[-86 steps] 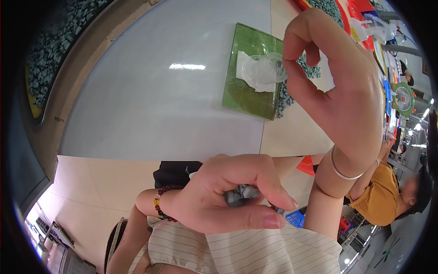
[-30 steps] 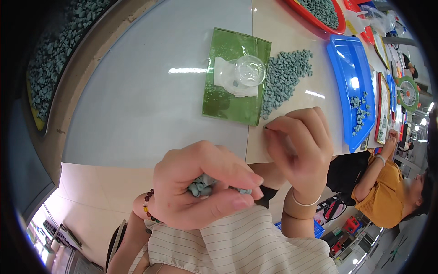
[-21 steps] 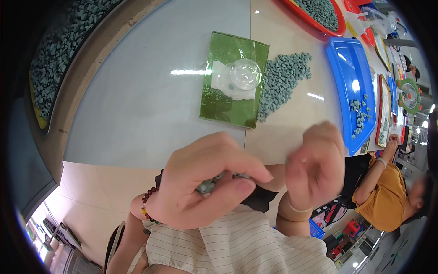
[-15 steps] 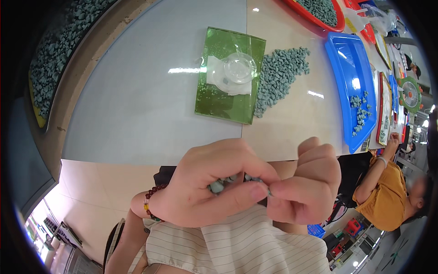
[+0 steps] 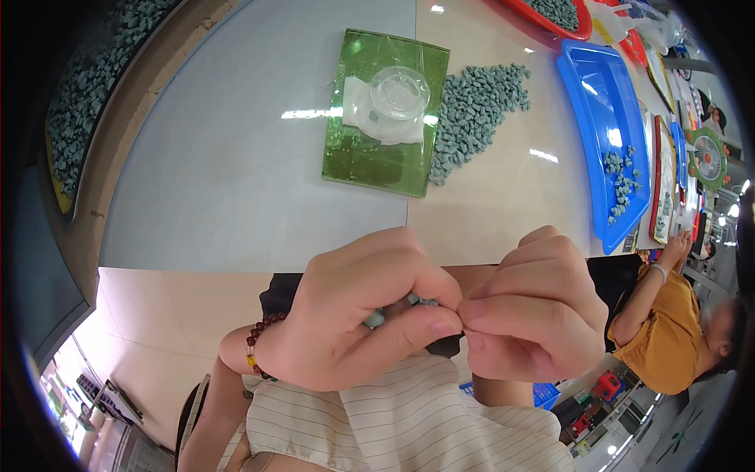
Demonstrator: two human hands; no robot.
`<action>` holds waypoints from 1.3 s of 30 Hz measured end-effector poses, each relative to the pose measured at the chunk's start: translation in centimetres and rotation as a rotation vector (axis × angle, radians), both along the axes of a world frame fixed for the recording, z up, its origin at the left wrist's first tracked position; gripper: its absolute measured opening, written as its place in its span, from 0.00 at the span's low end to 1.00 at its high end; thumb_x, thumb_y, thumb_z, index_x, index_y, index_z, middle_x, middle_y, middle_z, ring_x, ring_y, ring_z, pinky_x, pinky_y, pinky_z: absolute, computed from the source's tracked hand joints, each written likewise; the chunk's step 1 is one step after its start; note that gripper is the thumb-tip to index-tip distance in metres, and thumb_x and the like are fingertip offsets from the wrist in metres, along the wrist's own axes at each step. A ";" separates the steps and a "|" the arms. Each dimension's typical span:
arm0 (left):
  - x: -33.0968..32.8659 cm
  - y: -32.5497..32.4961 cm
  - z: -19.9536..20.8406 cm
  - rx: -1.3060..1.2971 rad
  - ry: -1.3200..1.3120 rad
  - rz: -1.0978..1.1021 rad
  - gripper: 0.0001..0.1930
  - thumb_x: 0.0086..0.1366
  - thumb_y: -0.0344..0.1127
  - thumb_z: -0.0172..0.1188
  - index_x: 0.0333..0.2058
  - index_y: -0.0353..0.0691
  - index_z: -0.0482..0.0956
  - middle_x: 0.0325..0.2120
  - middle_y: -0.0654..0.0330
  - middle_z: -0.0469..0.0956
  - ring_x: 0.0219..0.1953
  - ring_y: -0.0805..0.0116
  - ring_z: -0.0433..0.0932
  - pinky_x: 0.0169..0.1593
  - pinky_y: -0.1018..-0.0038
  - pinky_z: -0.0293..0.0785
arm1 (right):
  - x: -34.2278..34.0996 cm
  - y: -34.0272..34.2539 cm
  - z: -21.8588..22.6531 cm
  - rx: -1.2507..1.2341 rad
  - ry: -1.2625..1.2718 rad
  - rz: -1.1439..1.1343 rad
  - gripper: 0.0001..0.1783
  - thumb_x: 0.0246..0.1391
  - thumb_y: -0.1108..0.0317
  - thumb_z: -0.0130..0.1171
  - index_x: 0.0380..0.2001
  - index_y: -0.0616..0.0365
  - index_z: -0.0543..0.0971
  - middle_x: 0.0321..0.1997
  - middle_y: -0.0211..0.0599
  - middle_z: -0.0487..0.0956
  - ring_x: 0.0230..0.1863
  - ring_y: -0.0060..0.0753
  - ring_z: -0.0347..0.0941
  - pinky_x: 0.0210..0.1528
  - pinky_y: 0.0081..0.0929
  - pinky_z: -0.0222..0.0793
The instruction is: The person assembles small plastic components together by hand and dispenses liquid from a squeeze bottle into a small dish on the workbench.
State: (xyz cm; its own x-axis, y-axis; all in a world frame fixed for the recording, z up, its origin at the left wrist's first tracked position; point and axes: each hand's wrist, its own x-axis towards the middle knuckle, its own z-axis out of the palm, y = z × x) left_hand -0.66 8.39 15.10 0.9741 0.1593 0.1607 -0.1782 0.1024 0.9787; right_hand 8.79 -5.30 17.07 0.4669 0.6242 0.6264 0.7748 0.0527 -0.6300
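Over the table's near edge my left hand (image 5: 370, 307) is curled closed around several small green stones (image 5: 375, 318), which peek out between thumb and fingers. A beaded bracelet (image 5: 255, 346) circles that wrist. My right hand (image 5: 543, 307) is closed in a pinch, its thumb and forefinger tips meeting the tips of my left thumb and forefinger. Whatever lies between those tips is hidden. Beyond the hands, a green glass-like slab (image 5: 370, 169) carries a white sheet (image 5: 354, 94) and a clear round dish (image 5: 399, 93). A pile of green stone chips (image 5: 480, 110) spreads against its right side.
To the right stands a blue tray (image 5: 586, 102) with a few stones (image 5: 621, 185). A red basin (image 5: 543, 20) of stones sits at the far right, and more stones fill a dark container (image 5: 86, 102) at left. Another person (image 5: 661, 330) sits at the right.
My right hand has turned slightly and shifted right, its fingertips still against the left ones. A green speck seen between the tips is now hidden. The whole view has shifted a little.
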 end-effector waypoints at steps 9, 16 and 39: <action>-0.2 0.2 0.3 -0.003 0.012 0.075 0.10 0.55 0.37 0.58 0.21 0.37 0.73 0.17 0.65 0.68 0.19 0.76 0.62 0.22 0.81 0.56 | 0.1 0.4 1.2 -0.113 -0.212 -0.001 0.08 0.36 0.68 0.64 0.19 0.59 0.75 0.18 0.31 0.72 0.18 0.26 0.64 0.19 0.21 0.50; -0.6 1.3 0.0 -0.122 -0.028 0.110 0.10 0.55 0.36 0.58 0.23 0.36 0.74 0.17 0.64 0.70 0.18 0.77 0.63 0.21 0.82 0.56 | 1.0 1.9 1.8 -0.062 -0.315 0.016 0.09 0.35 0.69 0.63 0.17 0.60 0.73 0.19 0.33 0.72 0.18 0.26 0.63 0.19 0.22 0.50; -1.2 2.4 -0.3 -0.408 -0.154 -0.027 0.05 0.50 0.19 0.58 0.28 0.26 0.76 0.25 0.46 0.78 0.26 0.61 0.79 0.27 0.75 0.76 | 6.4 6.5 2.6 -0.304 -0.666 0.027 0.12 0.25 0.86 0.59 0.21 0.66 0.74 0.21 0.38 0.72 0.24 0.33 0.67 0.25 0.23 0.61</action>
